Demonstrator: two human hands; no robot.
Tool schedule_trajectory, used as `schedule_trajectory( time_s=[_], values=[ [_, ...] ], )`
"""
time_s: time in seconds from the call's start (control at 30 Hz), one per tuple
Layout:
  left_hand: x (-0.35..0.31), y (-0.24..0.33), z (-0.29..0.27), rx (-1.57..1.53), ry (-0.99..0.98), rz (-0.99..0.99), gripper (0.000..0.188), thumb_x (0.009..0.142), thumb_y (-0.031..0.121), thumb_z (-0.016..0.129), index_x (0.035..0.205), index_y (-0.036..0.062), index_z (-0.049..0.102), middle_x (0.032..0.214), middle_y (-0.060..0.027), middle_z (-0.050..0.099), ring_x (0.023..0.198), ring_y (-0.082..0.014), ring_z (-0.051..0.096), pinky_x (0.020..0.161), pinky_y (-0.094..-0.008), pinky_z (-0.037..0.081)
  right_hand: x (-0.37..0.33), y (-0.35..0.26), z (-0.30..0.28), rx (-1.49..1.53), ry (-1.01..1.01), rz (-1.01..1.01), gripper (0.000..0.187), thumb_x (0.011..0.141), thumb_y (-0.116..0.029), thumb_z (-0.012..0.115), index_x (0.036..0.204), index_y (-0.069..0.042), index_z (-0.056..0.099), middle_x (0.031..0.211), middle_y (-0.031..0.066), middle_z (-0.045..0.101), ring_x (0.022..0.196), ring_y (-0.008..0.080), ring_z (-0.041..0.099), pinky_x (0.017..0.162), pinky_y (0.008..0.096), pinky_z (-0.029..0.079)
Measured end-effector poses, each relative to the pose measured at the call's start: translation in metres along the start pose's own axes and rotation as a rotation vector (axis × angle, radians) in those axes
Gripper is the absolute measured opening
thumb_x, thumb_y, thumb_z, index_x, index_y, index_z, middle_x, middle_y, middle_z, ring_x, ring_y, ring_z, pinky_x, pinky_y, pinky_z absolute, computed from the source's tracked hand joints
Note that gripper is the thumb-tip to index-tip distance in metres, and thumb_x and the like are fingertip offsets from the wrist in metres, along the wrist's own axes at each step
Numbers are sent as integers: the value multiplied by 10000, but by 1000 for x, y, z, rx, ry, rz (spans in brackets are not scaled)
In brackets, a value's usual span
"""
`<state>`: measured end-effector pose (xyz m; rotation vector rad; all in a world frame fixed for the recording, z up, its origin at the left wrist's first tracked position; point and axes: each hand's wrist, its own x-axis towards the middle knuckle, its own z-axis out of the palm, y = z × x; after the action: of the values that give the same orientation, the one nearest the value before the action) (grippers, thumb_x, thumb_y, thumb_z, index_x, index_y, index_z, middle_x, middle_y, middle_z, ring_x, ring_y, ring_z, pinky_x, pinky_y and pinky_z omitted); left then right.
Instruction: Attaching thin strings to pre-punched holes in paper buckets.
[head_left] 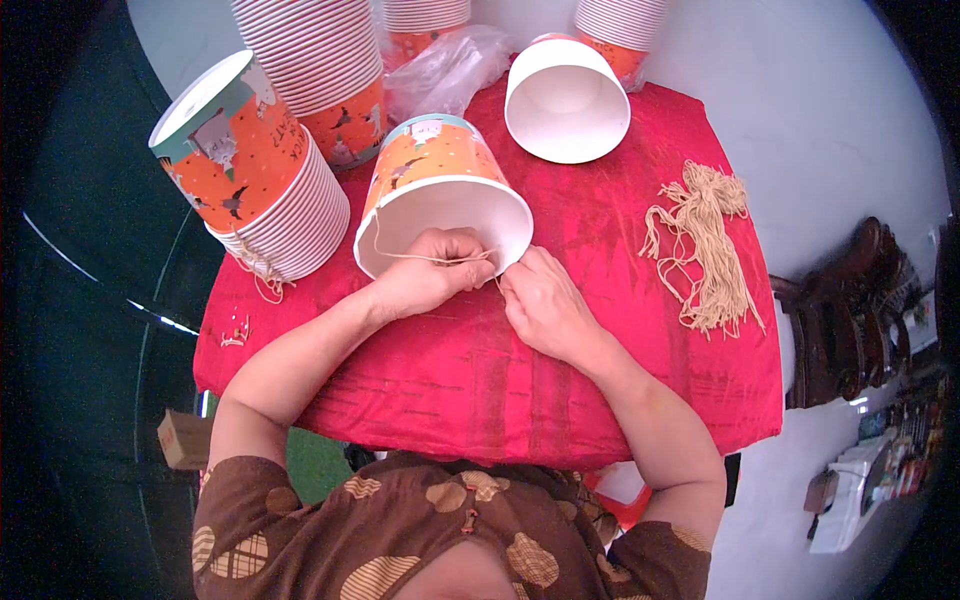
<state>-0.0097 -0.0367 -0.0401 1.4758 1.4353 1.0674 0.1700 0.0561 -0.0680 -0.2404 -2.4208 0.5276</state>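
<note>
One left hand (pixel 432 275) and one right hand (pixel 545 305) are placed at the mouth of an orange bucket (pixel 430 160), mid-frame.
Tan cord (pixel 402 256) is pinched by the left; the right is curled at the rim, its exact grip hidden. Stacked buckets (pixel 245 165) are seen upper left, a strand bundle (pixel 715 245) at right, on red cloth (pixel 600 225).

crumpled clear plastic bag (pixel 450 72), rear | red tablecloth (pixel 480 400) | brown cardboard box (pixel 186 441), lower left | green mat (pixel 316 466) | dark wooden furniture (pixel 862 295), right
</note>
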Motion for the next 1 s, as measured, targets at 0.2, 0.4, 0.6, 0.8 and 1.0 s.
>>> schedule_trajectory(
  time_s=[0.2,0.4,0.6,0.8,1.0],
  values=[
    [0,2,-2,-137,-27,-95,211,933,185,609,846,-4,645,696,17,557,659,-65,481,592,-241,411,0,-1,-4,-41,-78,36,132,730,3,591,854,32,557,942,211,529,879,379,535,782,475,442],
    [-7,23,5,138,40,51,234,954,192,571,893,-20,647,695,-46,587,647,-117,515,610,-296,440,3,-7,-7,6,-23,110,124,708,18,591,827,36,562,993,211,529,902,385,536,822,479,447],
    [-7,23,15,319,105,143,204,945,160,552,905,-22,637,771,-210,615,692,-324,601,668,-408,467,4,-7,-4,-46,15,58,126,690,25,595,814,46,590,1066,214,540,996,381,507,879,461,440],
    [-2,0,21,419,194,182,165,910,121,582,860,-33,616,784,-221,619,755,-377,618,683,-435,471,-1,-1,3,-1,79,145,22,685,11,616,679,-8,606,1024,197,556,1018,375,481,879,462,416],
    [-4,-6,25,471,170,200,92,832,20,630,916,-1,598,841,-186,608,783,-315,624,707,-395,487,-3,6,8,47,101,176,33,712,-17,618,680,-13,626,1005,180,566,991,365,482,868,458,406]
  ],
)
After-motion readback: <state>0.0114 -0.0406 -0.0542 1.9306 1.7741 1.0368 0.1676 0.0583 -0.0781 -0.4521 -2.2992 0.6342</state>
